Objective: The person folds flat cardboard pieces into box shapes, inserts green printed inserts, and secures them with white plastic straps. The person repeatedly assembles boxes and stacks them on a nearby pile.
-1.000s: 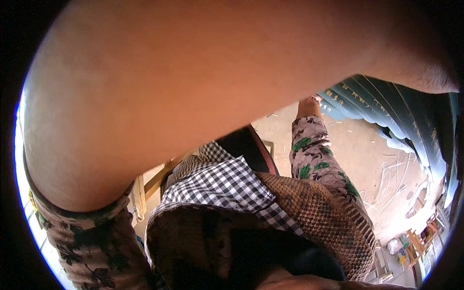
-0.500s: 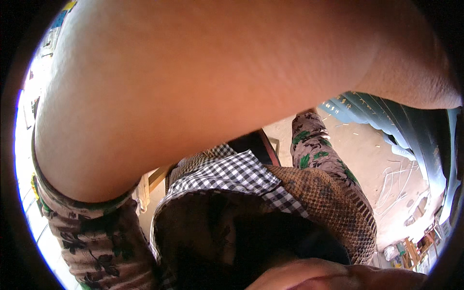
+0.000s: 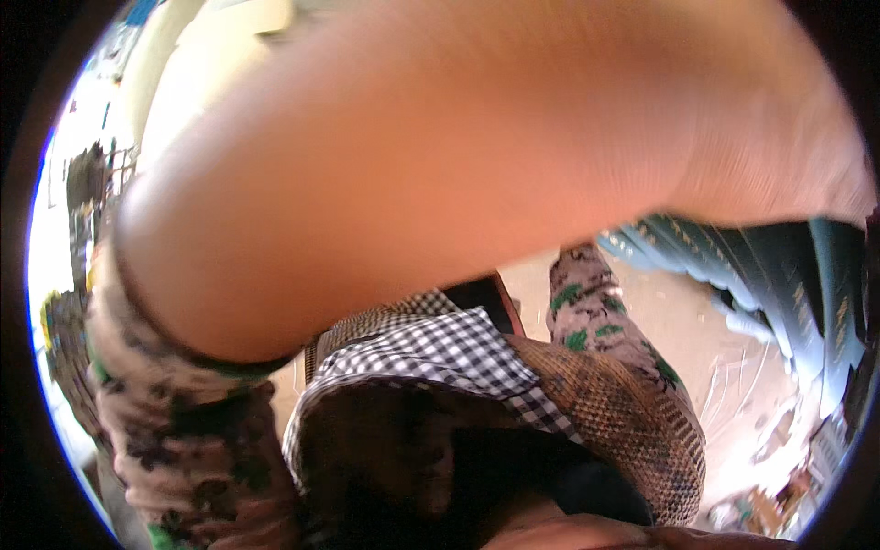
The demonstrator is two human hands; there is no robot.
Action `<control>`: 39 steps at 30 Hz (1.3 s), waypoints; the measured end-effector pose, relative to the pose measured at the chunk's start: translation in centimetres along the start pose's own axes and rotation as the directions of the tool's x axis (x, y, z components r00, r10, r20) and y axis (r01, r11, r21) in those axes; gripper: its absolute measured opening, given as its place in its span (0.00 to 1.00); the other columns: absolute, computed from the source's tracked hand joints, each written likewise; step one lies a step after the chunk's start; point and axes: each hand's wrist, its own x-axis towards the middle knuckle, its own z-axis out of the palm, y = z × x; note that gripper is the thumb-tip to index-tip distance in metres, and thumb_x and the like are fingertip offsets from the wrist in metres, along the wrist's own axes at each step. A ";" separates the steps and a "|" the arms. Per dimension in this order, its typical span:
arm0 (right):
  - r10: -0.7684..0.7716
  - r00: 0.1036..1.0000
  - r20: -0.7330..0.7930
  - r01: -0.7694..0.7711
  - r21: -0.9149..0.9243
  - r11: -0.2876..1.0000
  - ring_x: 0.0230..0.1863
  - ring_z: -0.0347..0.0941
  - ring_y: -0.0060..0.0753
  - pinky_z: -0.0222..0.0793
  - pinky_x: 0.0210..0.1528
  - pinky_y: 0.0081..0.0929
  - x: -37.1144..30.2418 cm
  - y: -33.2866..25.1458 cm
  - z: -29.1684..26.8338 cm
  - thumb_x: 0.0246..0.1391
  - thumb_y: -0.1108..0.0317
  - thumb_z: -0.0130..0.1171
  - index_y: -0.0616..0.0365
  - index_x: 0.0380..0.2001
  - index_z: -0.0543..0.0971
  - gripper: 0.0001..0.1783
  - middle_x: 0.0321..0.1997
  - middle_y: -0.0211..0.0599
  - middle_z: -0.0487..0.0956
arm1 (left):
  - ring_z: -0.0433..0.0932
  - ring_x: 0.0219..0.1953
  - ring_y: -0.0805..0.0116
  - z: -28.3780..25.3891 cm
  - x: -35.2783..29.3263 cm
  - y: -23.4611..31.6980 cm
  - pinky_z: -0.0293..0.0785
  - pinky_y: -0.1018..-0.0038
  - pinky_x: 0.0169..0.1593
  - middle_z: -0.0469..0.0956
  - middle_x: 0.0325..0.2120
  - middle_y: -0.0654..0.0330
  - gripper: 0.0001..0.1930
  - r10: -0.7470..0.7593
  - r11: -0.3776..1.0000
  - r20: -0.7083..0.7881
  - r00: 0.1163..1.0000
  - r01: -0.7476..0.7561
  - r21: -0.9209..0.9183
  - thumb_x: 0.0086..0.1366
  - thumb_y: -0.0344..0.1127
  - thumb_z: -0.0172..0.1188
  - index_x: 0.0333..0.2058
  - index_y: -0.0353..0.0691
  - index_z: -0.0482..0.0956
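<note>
My bare left forearm, its patterned sleeve (image 3: 197,431) pushed up near the elbow, crosses close in front of the view. The visible base of my left hand (image 3: 779,174) reaches the right rim; its fingers are out of sight, so what they hold does not show. Beyond it, my right arm in a pink-brown sleeve with green leaves (image 3: 587,307) stretches forward. My right hand is hidden behind the left forearm. Nearest to both arms is a fanned stack of blue-grey bags or sheets (image 3: 779,275) with small yellow print.
A checked black-and-white cloth (image 3: 440,344) and brown knitted garment (image 3: 605,394) cover my body. Past them lies a dark flat thing with a reddish edge (image 3: 509,307). White strips (image 3: 733,376) litter the pale floor (image 3: 683,339). Assorted clutter (image 3: 761,509) sits at lower right.
My left forearm has swung lower and slightly right, uncovering a bright pale area at upper left. The picture is more blurred. My right arm stays stretched forward.
</note>
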 end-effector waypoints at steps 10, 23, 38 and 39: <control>0.217 0.976 0.014 -0.135 -0.745 0.653 0.46 0.73 0.43 0.69 0.44 0.41 -8.6 8.3 3.3 0.59 0.55 0.50 0.58 0.53 0.70 0.23 0.49 0.46 0.75 | 0.59 0.62 0.50 -14.2 -19.5 2.3 0.52 0.55 0.63 0.62 0.59 0.49 0.33 -0.669 0.742 0.381 0.638 0.598 0.302 0.48 0.38 0.64 0.56 0.45 0.68; 0.176 -0.112 0.978 0.969 0.147 -0.200 0.50 0.71 0.43 0.66 0.52 0.34 -39.2 13.1 35.3 0.53 0.64 0.57 0.62 0.49 0.74 0.21 0.50 0.46 0.75 | 0.61 0.61 0.47 -47.0 -43.9 24.1 0.59 0.60 0.61 0.64 0.56 0.39 0.29 -0.742 -0.670 -0.588 -0.323 0.395 0.628 0.63 0.47 0.55 0.56 0.32 0.67; 0.323 0.081 0.943 0.512 0.238 -0.825 0.70 0.46 0.46 0.42 0.67 0.52 -38.7 25.3 39.8 0.56 0.40 0.44 0.56 0.63 0.59 0.39 0.69 0.44 0.54 | 0.77 0.37 0.51 -44.1 -39.9 15.7 0.72 0.61 0.41 0.79 0.28 0.47 0.17 -0.834 -0.450 -0.486 -0.261 0.831 0.328 0.59 0.43 0.58 0.38 0.33 0.78; 0.325 0.074 0.943 0.509 0.245 -0.825 0.70 0.47 0.46 0.42 0.67 0.51 -38.7 25.4 39.9 0.56 0.40 0.43 0.56 0.63 0.59 0.39 0.69 0.44 0.54 | 0.77 0.36 0.54 -43.9 -40.4 13.9 0.73 0.61 0.39 0.79 0.26 0.47 0.18 -0.812 -0.472 -0.484 -0.326 0.855 0.216 0.59 0.44 0.59 0.36 0.31 0.78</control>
